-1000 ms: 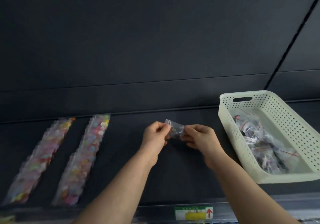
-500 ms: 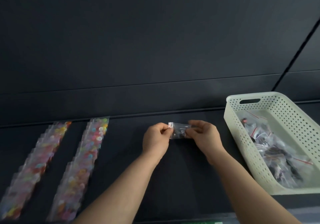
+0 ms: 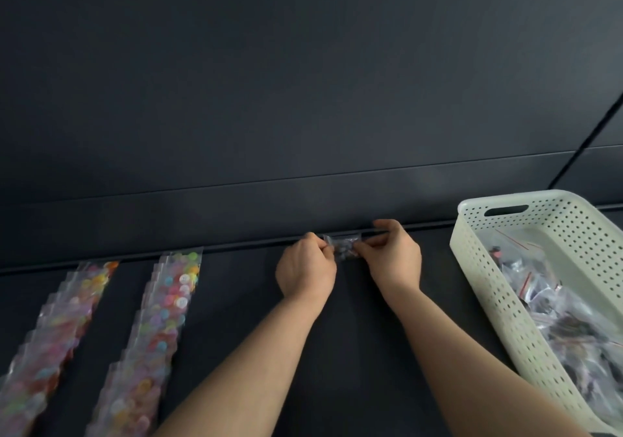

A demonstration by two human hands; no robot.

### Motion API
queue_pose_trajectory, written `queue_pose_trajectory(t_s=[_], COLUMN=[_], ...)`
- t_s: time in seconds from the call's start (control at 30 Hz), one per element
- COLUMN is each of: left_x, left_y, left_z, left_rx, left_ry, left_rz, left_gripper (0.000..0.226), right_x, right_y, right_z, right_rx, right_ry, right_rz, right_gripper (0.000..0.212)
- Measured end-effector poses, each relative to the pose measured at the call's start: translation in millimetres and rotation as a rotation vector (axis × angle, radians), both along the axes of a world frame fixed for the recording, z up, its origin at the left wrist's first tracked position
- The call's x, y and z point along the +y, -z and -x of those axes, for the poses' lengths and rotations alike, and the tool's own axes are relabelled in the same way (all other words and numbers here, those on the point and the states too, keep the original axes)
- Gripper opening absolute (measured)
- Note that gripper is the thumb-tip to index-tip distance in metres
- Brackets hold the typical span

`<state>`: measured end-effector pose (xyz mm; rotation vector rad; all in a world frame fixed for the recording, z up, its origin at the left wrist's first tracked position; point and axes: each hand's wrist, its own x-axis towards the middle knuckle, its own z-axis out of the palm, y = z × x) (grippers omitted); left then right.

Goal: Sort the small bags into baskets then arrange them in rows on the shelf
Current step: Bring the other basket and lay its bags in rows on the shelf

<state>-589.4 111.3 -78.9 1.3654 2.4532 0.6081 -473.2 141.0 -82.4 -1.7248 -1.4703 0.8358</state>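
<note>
A small clear bag (image 3: 343, 247) with dark pieces inside is pinched between my left hand (image 3: 305, 269) and my right hand (image 3: 392, 256), right at the back edge of the dark shelf (image 3: 354, 335). Each hand grips one side of it. To the left lie two overlapping rows of clear bags with colourful buttons, the nearer row (image 3: 153, 335) beside my left arm and the farther row (image 3: 55, 338) at the left edge. A cream perforated basket (image 3: 485, 268) on the right holds several more clear bags (image 3: 553, 305) with dark contents.
The shelf's dark back wall (image 3: 303, 99) rises directly behind my hands. The basket stands against the shelf's right end, its handle slot (image 3: 505, 210) facing the wall. A strip of bare shelf lies between the button rows and my arms.
Both hands have carried the small bag away from me and down to the back edge of the shelf. The view has shifted closer to the shelf.
</note>
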Motion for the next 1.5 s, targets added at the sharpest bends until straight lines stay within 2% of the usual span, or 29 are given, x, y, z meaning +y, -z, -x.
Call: queue_pose_trajectory(t_s=[0.2, 0.3, 0.4, 0.57, 0.67, 0.97, 1.17, 1.27, 1.37, 1.43, 1.5], left_x=[-1, -5, -13, -30, -36, -36, -29, -24, -20, -20, -21], left_y=[-2, -5, -11, -30, -43, -75, -74, -71, -69, -70, -71], left_z=[3, 7, 10, -4, -23, -120, -173, -189, -196, -201, -202], left_rx=[-0.014, -0.087, -0.131, -0.143, -0.144, -0.164, 0.14, 0.337, 0.427, 0.401, 0.243], left_ry=[-0.005, -0.017, -0.009, 0.128, 0.206, 0.515, 0.719, 0.721, 0.689, 0.69, 0.679], left_rz=[-0.027, -0.08, -0.122, -0.19, -0.213, -0.3, -0.247, -0.131, -0.088, -0.09, -0.109], left_gripper=[0.03, 0.036, 0.03, 0.008, 0.005, 0.008, 0.023, 0.035, 0.038, 0.032, 0.02], right_x=[1, -4, -17, -44, -57, -88, -95, -97, -98, -98, -99], right_y=[-1, -5, -18, -47, -60, -74, -68, -60, -55, -53, -53], right_z=[-3, -9, -16, -42, -65, -168, -208, -214, -216, -216, -218], right_rx=[-0.026, -0.138, -0.279, -0.641, -0.741, -0.801, -0.777, -0.744, -0.723, -0.721, -0.698], right_ry=[-0.055, -0.113, -0.174, -0.213, -0.182, 0.039, 0.155, 0.163, 0.156, 0.151, 0.156], right_rz=[-0.007, -0.038, -0.106, -0.251, -0.31, -0.279, -0.23, -0.202, -0.177, -0.168, -0.159], right_gripper=[0.021, 0.017, 0.018, 0.022, 0.021, 0.027, 0.035, 0.036, 0.034, 0.035, 0.035])
